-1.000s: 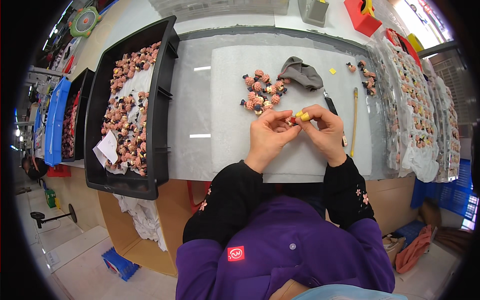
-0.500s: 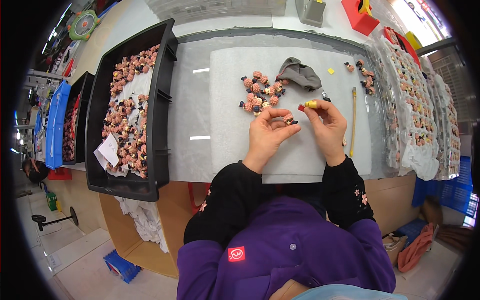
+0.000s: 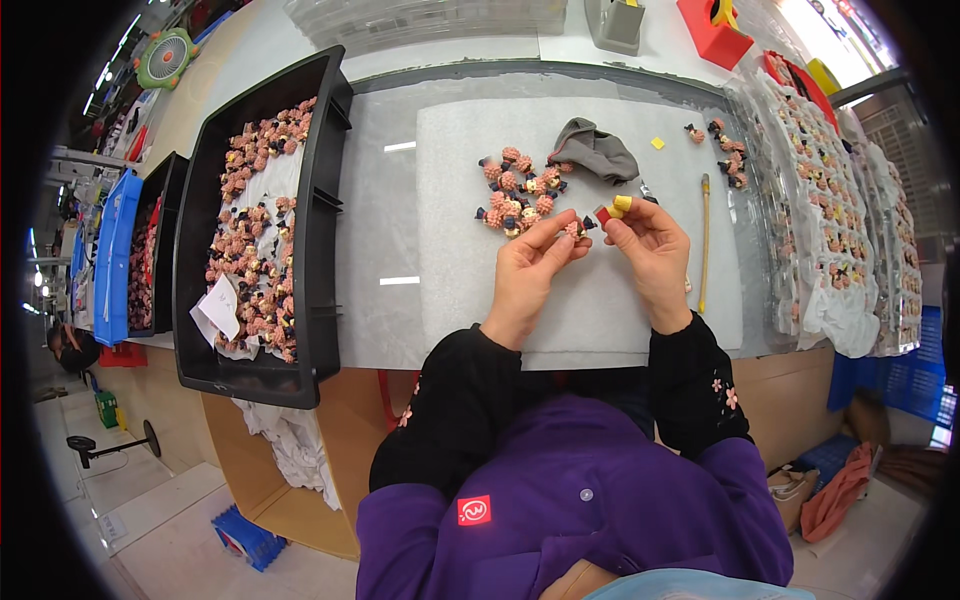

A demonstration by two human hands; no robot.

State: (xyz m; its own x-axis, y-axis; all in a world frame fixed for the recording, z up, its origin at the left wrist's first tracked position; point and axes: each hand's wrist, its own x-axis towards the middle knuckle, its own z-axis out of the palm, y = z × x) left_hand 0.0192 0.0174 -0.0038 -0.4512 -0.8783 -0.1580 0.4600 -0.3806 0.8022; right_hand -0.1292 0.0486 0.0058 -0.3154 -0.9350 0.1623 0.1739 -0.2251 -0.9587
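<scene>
Between thumb and fingers, my left hand (image 3: 530, 275) pinches a small pink-haired figurine (image 3: 574, 230) with dark parts. Facing it, my right hand (image 3: 652, 250) grips a small yellow-and-red piece (image 3: 615, 207), its red end pointing toward the figurine; its exact kind I cannot make out. A small gap separates the two. Beyond my left hand lies a loose cluster of similar pink-haired figurines (image 3: 520, 185) on a pale foam mat (image 3: 450, 290). A crumpled grey cloth (image 3: 597, 152) rests just past them.
A black crate (image 3: 330, 240) with many figurines stands at left. A thin yellowish stick (image 3: 705, 245) lies right of my right hand. Clear trays of figurines (image 3: 835, 230) are stacked at far right. A red tape dispenser (image 3: 717, 32) and a small yellow square (image 3: 657, 143) are farther back.
The figurine in my left hand has turned, its dark part now pointing more up toward the piece. The red end of the right hand's piece has tilted and shows more.
</scene>
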